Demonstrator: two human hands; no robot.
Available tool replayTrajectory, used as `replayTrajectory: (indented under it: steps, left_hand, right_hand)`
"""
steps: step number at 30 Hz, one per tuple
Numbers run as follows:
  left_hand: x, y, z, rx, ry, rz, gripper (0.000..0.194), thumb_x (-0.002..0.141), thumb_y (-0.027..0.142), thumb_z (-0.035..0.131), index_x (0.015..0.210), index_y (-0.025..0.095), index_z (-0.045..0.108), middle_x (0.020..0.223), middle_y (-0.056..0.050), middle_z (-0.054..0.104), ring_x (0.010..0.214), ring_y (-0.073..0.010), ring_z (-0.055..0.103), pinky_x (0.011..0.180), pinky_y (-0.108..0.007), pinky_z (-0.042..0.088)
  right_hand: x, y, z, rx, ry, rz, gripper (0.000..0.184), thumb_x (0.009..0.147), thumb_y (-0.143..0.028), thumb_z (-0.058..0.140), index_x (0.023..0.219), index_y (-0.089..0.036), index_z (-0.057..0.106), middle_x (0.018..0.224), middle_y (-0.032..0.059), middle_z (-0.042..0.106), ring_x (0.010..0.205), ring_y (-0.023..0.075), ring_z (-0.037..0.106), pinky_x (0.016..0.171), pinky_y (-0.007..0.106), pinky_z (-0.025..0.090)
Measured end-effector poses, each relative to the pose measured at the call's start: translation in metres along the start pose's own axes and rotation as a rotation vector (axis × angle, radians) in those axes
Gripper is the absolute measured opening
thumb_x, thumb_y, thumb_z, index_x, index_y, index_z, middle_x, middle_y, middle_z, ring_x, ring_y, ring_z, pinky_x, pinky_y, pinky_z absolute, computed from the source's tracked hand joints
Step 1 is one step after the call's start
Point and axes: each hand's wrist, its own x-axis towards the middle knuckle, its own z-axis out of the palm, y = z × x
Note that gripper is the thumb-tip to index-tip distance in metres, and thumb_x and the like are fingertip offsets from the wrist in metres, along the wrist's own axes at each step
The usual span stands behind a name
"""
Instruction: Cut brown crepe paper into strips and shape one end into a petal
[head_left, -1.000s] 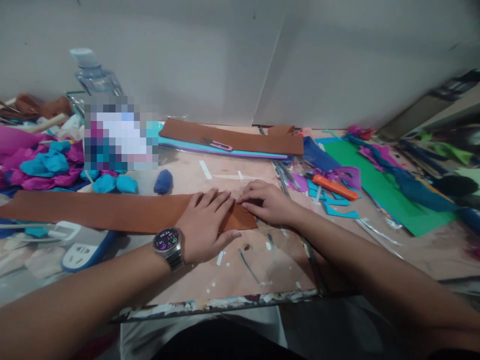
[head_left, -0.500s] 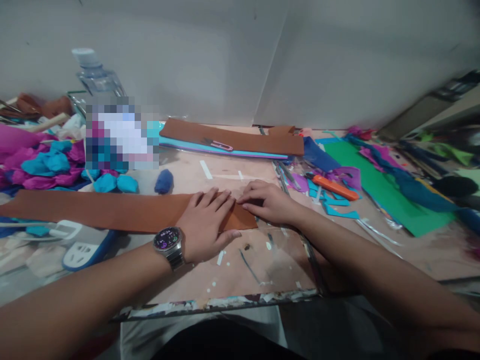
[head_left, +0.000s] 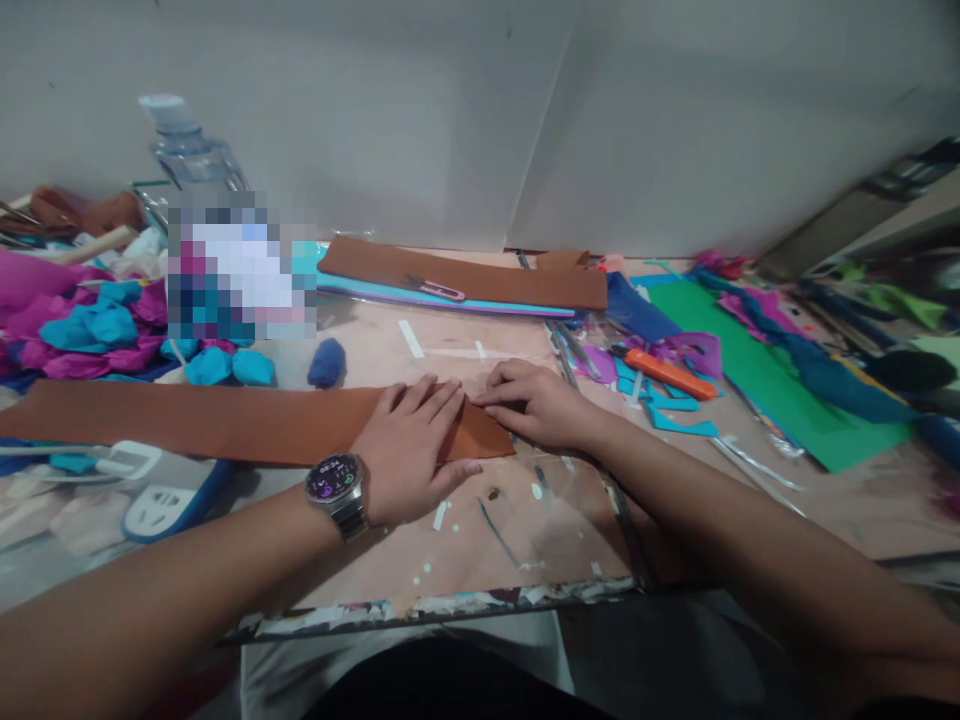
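A long brown strip (head_left: 202, 422) of felt-like sheet lies across the work board from the left edge to the middle. My left hand (head_left: 409, 450), with a watch (head_left: 335, 482) on the wrist, lies flat on the strip's right end, fingers stretched out. My right hand (head_left: 536, 405) rests at that same end, fingers bent and pressed down on the strip's right corner. The fingertips of both hands nearly meet.
A second brown strip (head_left: 465, 275) lies at the back over a light blue sheet. An orange cutter (head_left: 664, 372), green sheet (head_left: 757, 375) and scraps are to the right. Crumpled blue and magenta paper (head_left: 90, 330), a plastic bottle (head_left: 187, 150) and a blue lump (head_left: 327, 362) are on the left.
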Motion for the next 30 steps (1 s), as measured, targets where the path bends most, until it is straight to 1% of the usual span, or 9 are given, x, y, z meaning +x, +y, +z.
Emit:
replayTrajectory:
  steps: [4, 9, 15, 17, 19, 21, 23, 26, 30]
  left_hand:
    - [0.000, -0.002, 0.002, 0.004, 0.013, -0.003, 0.085, 0.098, 0.070, 0.038, 0.161, 0.012, 0.035, 0.166, -0.015, 0.038, 0.155, -0.0389, 0.030, 0.122, -0.058, 0.024]
    - [-0.001, -0.003, 0.004, 0.041, 0.020, -0.016, 0.087, 0.098, 0.070, 0.038, 0.160, 0.008, 0.035, 0.167, -0.016, 0.036, 0.155, -0.0374, 0.029, 0.122, -0.057, 0.023]
    - [-0.001, -0.003, 0.004, 0.039, 0.025, -0.021, 0.086, 0.098, 0.070, 0.039, 0.160, 0.011, 0.037, 0.167, -0.015, 0.036, 0.155, -0.0371, 0.029, 0.122, -0.056, 0.024]
    - [-0.001, -0.003, 0.004, 0.037, 0.024, -0.021, 0.085, 0.098, 0.070, 0.039, 0.159, 0.011, 0.038, 0.167, -0.015, 0.036, 0.155, -0.0373, 0.029, 0.122, -0.057, 0.025]
    - [-0.001, -0.003, 0.004, 0.038, 0.023, -0.021, 0.085, 0.098, 0.070, 0.039, 0.158, 0.011, 0.039, 0.167, -0.016, 0.036, 0.155, -0.0375, 0.030, 0.122, -0.057, 0.025]
    - [-0.001, -0.003, 0.004, 0.040, 0.024, -0.022, 0.084, 0.098, 0.070, 0.039, 0.158, 0.012, 0.039, 0.167, -0.015, 0.036, 0.155, -0.0374, 0.030, 0.122, -0.057, 0.025]
    - [-0.001, -0.003, 0.004, 0.041, 0.028, -0.019, 0.084, 0.098, 0.070, 0.039, 0.158, 0.012, 0.039, 0.167, -0.015, 0.036, 0.155, -0.0373, 0.030, 0.122, -0.057, 0.025]
    - [-0.001, -0.003, 0.004, 0.040, 0.029, -0.020, 0.085, 0.098, 0.070, 0.040, 0.159, 0.010, 0.039, 0.167, -0.016, 0.037, 0.155, -0.0372, 0.030, 0.122, -0.056, 0.025]
    - [-0.001, -0.002, 0.003, 0.046, 0.036, -0.012, 0.086, 0.098, 0.069, 0.041, 0.158, 0.008, 0.039, 0.167, -0.016, 0.037, 0.155, -0.0376, 0.030, 0.122, -0.058, 0.025]
  right_hand:
    - [-0.001, 0.000, -0.003, -0.017, 0.002, 0.024, 0.037, 0.087, -0.004, 0.056, 0.102, -0.023, 0.084, 0.097, 0.0082, 0.073, 0.091, 0.0223, 0.069, 0.085, 0.038, 0.057]
    - [-0.002, 0.000, -0.009, 0.003, -0.028, 0.021, 0.034, 0.083, -0.002, 0.054, 0.083, -0.021, 0.082, 0.091, 0.0056, 0.073, 0.084, 0.0194, 0.070, 0.080, 0.034, 0.056]
    - [-0.002, -0.004, -0.011, -0.033, -0.015, -0.094, 0.032, 0.079, 0.000, 0.053, 0.075, -0.022, 0.076, 0.093, 0.0063, 0.073, 0.088, 0.0221, 0.068, 0.082, 0.038, 0.055]
    - [-0.002, -0.005, -0.009, -0.038, -0.003, -0.124, 0.034, 0.079, 0.000, 0.052, 0.080, -0.023, 0.077, 0.096, 0.0072, 0.074, 0.092, 0.0238, 0.067, 0.085, 0.041, 0.056]
    - [-0.001, -0.006, -0.007, -0.045, 0.000, -0.136, 0.039, 0.080, 0.000, 0.052, 0.095, -0.024, 0.079, 0.104, 0.0081, 0.075, 0.099, 0.0259, 0.066, 0.091, 0.045, 0.056]
    - [-0.001, -0.006, -0.005, -0.053, -0.012, -0.142, 0.048, 0.081, 0.000, 0.052, 0.113, -0.025, 0.077, 0.112, 0.0084, 0.075, 0.106, 0.0274, 0.064, 0.097, 0.049, 0.055]
    - [-0.001, -0.007, -0.003, -0.065, -0.029, -0.142, 0.052, 0.082, -0.001, 0.053, 0.122, -0.026, 0.075, 0.117, 0.0083, 0.074, 0.111, 0.0281, 0.062, 0.101, 0.051, 0.053]
    - [0.000, -0.008, -0.002, -0.096, -0.055, -0.147, 0.052, 0.083, -0.001, 0.052, 0.125, -0.024, 0.075, 0.120, 0.0092, 0.074, 0.112, 0.0285, 0.061, 0.102, 0.052, 0.053]
    - [0.001, -0.010, -0.004, -0.134, -0.063, -0.179, 0.047, 0.086, -0.003, 0.052, 0.121, -0.024, 0.077, 0.117, 0.0088, 0.076, 0.108, 0.0285, 0.061, 0.100, 0.053, 0.054]
